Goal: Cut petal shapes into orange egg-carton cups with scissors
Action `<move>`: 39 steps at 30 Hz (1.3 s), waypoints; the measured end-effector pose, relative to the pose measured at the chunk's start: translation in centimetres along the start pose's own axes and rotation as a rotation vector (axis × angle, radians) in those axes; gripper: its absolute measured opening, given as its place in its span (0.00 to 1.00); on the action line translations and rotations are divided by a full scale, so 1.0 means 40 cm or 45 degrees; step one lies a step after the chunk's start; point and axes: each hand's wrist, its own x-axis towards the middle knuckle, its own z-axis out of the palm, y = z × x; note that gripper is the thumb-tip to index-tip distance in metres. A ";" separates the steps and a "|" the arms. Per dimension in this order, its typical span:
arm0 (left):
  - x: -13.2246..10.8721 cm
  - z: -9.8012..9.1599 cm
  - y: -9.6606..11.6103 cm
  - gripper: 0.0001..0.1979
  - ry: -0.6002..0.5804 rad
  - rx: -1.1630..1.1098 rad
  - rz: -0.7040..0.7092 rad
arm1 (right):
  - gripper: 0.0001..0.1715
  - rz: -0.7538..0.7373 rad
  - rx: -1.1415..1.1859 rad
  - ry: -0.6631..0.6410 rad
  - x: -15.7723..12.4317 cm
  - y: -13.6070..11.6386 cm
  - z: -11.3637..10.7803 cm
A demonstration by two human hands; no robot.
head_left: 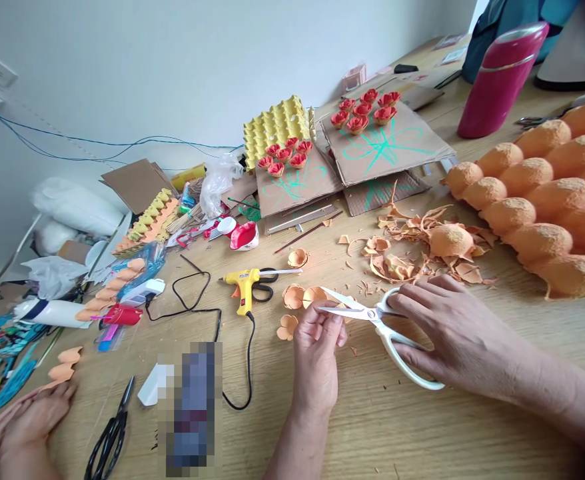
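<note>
My right hand [447, 327] grips white-handled scissors [385, 323], with its fingers and thumb at the handle loops. The blades stand apart and point left, reaching over the fingertips of my left hand [317, 353]. That hand is closed in a pinch; whatever lies between its fingers is mostly hidden. Just beyond its fingertips is an orange egg-carton cup [314, 295], and I cannot tell whether they touch. Beside it are a cut flower-shaped cup [293, 297] and another petal piece [287, 327]. Orange carton scraps [397, 267] lie beyond the scissors.
A yellow glue gun [245, 287] with a black cord lies left of centre. Cardboard sheets [412, 147] bear red flowers. An orange egg tray [562, 200] and pink bottle [502, 80] stand right. Another person's hands [37, 413] and black scissors [110, 433] are at lower left.
</note>
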 end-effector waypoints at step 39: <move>0.006 -0.011 0.000 0.11 0.031 0.047 -0.029 | 0.14 0.015 0.158 -0.147 0.001 -0.002 -0.006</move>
